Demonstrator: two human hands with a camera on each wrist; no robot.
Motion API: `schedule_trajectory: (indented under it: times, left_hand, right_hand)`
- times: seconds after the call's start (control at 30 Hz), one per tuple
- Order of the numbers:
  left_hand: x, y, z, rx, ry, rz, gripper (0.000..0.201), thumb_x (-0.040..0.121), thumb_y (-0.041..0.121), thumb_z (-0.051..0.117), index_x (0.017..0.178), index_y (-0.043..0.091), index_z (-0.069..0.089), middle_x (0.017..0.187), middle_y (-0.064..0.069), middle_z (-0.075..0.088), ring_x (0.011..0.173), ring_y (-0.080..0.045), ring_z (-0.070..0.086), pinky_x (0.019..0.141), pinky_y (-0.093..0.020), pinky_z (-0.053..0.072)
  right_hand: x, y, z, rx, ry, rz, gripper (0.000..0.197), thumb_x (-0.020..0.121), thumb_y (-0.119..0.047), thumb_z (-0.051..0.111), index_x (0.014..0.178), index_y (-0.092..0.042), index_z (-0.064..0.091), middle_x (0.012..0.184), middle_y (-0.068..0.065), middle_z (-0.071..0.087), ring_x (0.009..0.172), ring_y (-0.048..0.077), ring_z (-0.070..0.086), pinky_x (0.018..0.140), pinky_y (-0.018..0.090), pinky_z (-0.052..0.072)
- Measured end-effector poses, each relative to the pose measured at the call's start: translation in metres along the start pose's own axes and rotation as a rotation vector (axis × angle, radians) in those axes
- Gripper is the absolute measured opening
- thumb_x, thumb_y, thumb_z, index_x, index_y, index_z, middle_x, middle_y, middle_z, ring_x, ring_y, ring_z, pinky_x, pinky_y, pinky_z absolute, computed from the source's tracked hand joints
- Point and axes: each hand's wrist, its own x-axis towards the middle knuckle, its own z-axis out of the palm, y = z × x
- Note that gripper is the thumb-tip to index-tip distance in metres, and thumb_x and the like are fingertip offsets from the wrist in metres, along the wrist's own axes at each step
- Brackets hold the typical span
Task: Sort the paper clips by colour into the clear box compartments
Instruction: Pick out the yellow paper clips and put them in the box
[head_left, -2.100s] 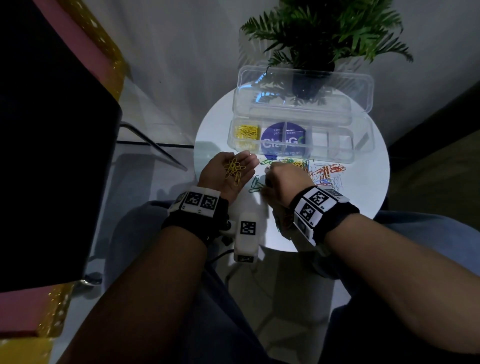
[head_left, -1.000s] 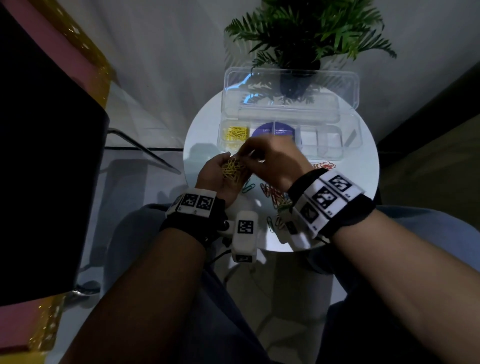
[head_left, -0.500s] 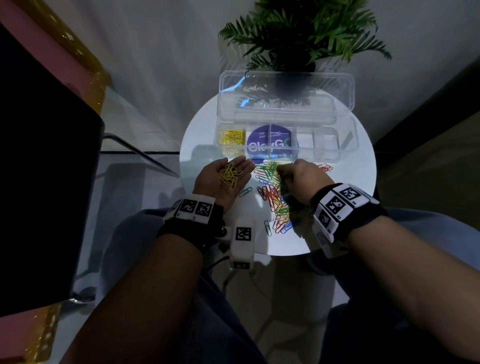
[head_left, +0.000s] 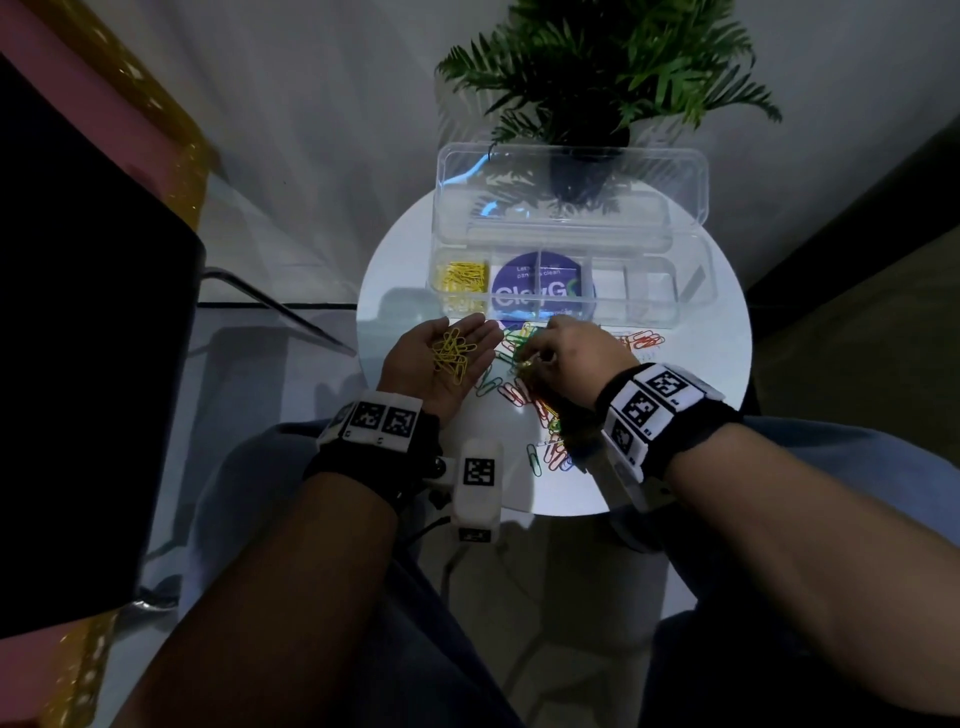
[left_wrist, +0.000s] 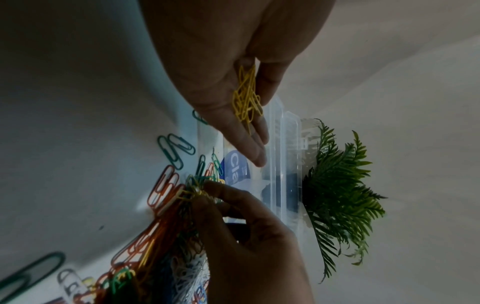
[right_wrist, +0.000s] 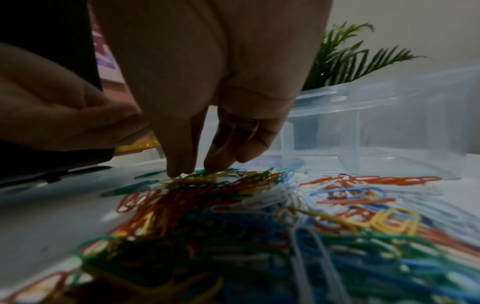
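Observation:
My left hand (head_left: 457, 343) lies palm up at the white table's left front, fingers relaxed, carrying a small heap of yellow paper clips (head_left: 451, 354) (left_wrist: 245, 100). Just to its right, my right hand (head_left: 537, 353) reaches down into the mixed pile of coloured paper clips (head_left: 519, 392) (right_wrist: 259, 205). Its thumb and forefinger pinch a yellow clip (left_wrist: 194, 192) at the pile's far edge. The clear box (head_left: 649, 312) stands behind with its lid up. Its leftmost compartment holds yellow clips (head_left: 462, 275); the other compartments look bare.
A potted green plant (head_left: 597, 78) stands behind the box lid. The round white table (head_left: 717, 395) is small, and its edge is close on all sides. A white tagged device (head_left: 477, 483) sits at the front edge. A large black object (head_left: 78, 364) fills the left.
One second ago my right hand was over the left palm; it has since gone back right and down to the pile and pinches there. The left hand has stayed palm up.

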Motion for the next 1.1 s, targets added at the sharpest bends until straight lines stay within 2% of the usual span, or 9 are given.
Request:
schedule_trajectory:
  times: [0.13, 0.3, 0.43, 0.6, 0.77, 0.87, 1.0, 1.1]
  left_hand:
    - [0.001, 0.0, -0.001, 0.007, -0.007, 0.004, 0.037, 0.099, 0.023, 0.03, 0.096, 0.004, 0.061, 0.079, -0.008, 0.074, 0.07, -0.016, 0.072, 0.068, -0.022, 0.056]
    - [0.0, 0.002, -0.001, -0.005, -0.014, 0.01, 0.036, 0.099, 0.022, 0.031, 0.095, 0.003, 0.061, 0.078, -0.009, 0.074, 0.069, -0.016, 0.072, 0.065, -0.022, 0.056]
    - [-0.001, 0.002, -0.001, -0.001, -0.016, 0.008, 0.037, 0.099, 0.022, 0.03, 0.094, 0.004, 0.061, 0.077, -0.008, 0.073, 0.068, -0.016, 0.072, 0.064, -0.021, 0.056]
    - [-0.003, 0.002, -0.002, 0.013, -0.009, 0.008, 0.036, 0.099, 0.023, 0.03, 0.095, 0.005, 0.061, 0.077, -0.007, 0.073, 0.069, -0.015, 0.072, 0.067, -0.021, 0.055]
    - [-0.004, 0.001, -0.002, 0.026, -0.003, 0.017, 0.037, 0.099, 0.023, 0.029, 0.094, 0.006, 0.061, 0.076, -0.007, 0.074, 0.069, -0.014, 0.071, 0.071, -0.023, 0.053]
    - [-0.004, 0.001, -0.002, 0.037, 0.001, 0.019, 0.037, 0.099, 0.023, 0.029, 0.093, 0.006, 0.061, 0.076, -0.006, 0.074, 0.069, -0.014, 0.071, 0.073, -0.023, 0.052]
    - [-0.004, 0.001, -0.003, 0.026, 0.001, 0.013, 0.037, 0.099, 0.023, 0.029, 0.092, 0.005, 0.061, 0.075, -0.007, 0.073, 0.068, -0.015, 0.072, 0.066, -0.021, 0.055]
    - [-0.003, 0.0, -0.002, 0.031, 0.001, 0.012, 0.037, 0.099, 0.022, 0.029, 0.093, 0.005, 0.061, 0.075, -0.007, 0.073, 0.067, -0.015, 0.072, 0.067, -0.021, 0.055]
  right_hand:
    - [0.006, -0.005, 0.002, -0.036, -0.039, -0.031, 0.025, 0.087, -0.02, 0.059, 0.111, -0.021, 0.067, 0.113, 0.01, 0.056, 0.107, 0.029, 0.055, 0.09, 0.036, 0.047]
    - [0.011, -0.001, 0.005, -0.078, -0.03, 0.01, 0.018, 0.088, -0.02, 0.058, 0.102, -0.015, 0.068, 0.109, 0.009, 0.056, 0.104, 0.027, 0.055, 0.081, 0.027, 0.04]
    - [0.009, 0.002, 0.006, -0.078, -0.053, 0.014, 0.022, 0.09, -0.021, 0.054, 0.107, -0.009, 0.061, 0.111, 0.011, 0.052, 0.101, 0.028, 0.055, 0.083, 0.031, 0.042]
    - [0.009, 0.001, 0.007, -0.126, -0.128, 0.008, 0.027, 0.091, -0.027, 0.051, 0.109, -0.007, 0.057, 0.112, 0.013, 0.048, 0.097, 0.03, 0.056, 0.084, 0.033, 0.044]
    - [0.003, 0.004, 0.008, -0.077, -0.105, -0.028, 0.028, 0.096, -0.025, 0.041, 0.106, -0.004, 0.058, 0.107, 0.014, 0.052, 0.094, 0.029, 0.056, 0.084, 0.032, 0.043]
    - [-0.001, 0.01, 0.006, -0.027, -0.074, -0.021, 0.025, 0.095, -0.022, 0.044, 0.104, -0.004, 0.059, 0.106, 0.015, 0.055, 0.096, 0.029, 0.055, 0.084, 0.03, 0.04]
    - [-0.003, 0.01, 0.005, -0.013, -0.031, -0.029, 0.021, 0.093, -0.02, 0.045, 0.1, -0.005, 0.058, 0.102, 0.014, 0.061, 0.095, 0.029, 0.057, 0.078, 0.029, 0.039]
    - [-0.001, 0.008, 0.007, -0.017, -0.007, -0.05, 0.018, 0.09, -0.017, 0.05, 0.099, -0.006, 0.06, 0.101, 0.013, 0.064, 0.096, 0.03, 0.058, 0.079, 0.03, 0.041]
